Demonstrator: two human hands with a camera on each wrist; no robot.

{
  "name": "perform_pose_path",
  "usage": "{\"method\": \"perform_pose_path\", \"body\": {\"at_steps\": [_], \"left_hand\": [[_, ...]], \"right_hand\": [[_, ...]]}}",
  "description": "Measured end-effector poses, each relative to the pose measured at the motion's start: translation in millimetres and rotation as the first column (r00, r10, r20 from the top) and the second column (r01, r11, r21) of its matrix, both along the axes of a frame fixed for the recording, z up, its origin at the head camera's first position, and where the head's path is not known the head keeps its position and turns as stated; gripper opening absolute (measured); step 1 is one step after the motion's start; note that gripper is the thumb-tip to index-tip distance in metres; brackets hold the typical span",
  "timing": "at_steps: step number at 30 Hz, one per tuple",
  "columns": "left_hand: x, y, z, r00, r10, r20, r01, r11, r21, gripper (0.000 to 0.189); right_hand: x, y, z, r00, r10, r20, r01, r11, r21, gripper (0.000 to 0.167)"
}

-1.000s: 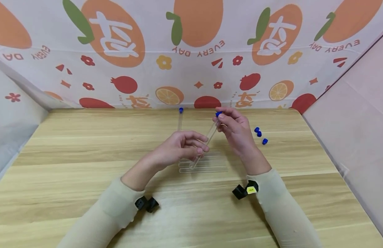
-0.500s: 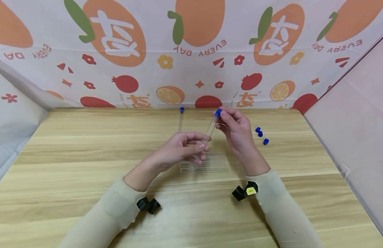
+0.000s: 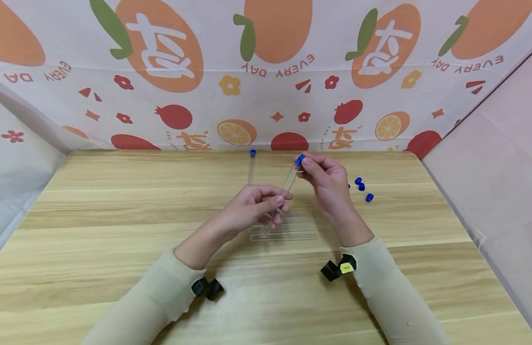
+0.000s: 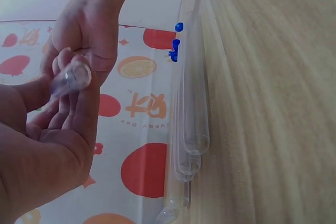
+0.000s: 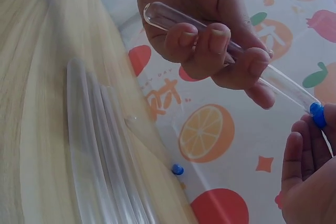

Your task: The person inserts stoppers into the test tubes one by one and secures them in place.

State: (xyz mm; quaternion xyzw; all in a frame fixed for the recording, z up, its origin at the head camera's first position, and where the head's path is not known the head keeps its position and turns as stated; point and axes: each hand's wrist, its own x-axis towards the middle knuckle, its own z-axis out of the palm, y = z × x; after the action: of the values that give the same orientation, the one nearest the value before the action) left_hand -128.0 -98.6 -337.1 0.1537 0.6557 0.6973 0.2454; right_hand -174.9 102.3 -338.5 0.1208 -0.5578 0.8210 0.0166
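A clear test tube (image 5: 291,84) with a rounded bottom is held aslant above the table between both hands. My left hand (image 3: 257,206) grips its lower part, fingers curled round the glass-like wall. At the upper end, my right hand (image 3: 328,184) pinches a blue cap (image 3: 299,160) between thumb and fingers. That cap sits on the mouth of the tube; how deep it is seated I cannot tell. Below the left hand, several uncapped test tubes (image 4: 195,98) lie side by side on the table. Parts of them are hidden by the hand in the head view.
Another test tube (image 3: 251,170) with a blue cap lies behind the left hand, near the table's back edge. Several loose blue caps (image 3: 361,187) lie right of the right hand. A fruit-print cloth (image 3: 266,96) hangs behind the wooden table (image 3: 119,215).
The cap and the tube's upper end have shifted slightly left and down with the right hand. The left fingers have closed more tightly round the tube. Another loose cap now shows beside the right hand.
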Motion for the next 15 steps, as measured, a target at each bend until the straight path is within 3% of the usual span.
{"method": "perform_pose_path", "body": {"at_steps": [9, 15], "left_hand": [[-0.5, -1.0, -0.6, 0.993, 0.06, -0.102, -0.067, 0.996, -0.065, 0.03], [-0.9, -1.8, 0.7, 0.985, 0.074, -0.153, -0.092, 0.989, -0.115, 0.027]], "right_hand": [[-1.1, 1.4, -2.6, 0.99, -0.089, -0.112, 0.102, 0.987, 0.121, 0.007], [-1.2, 2.5, -3.3, 0.985, -0.095, -0.146, 0.12, 0.978, 0.171, 0.005]]}}
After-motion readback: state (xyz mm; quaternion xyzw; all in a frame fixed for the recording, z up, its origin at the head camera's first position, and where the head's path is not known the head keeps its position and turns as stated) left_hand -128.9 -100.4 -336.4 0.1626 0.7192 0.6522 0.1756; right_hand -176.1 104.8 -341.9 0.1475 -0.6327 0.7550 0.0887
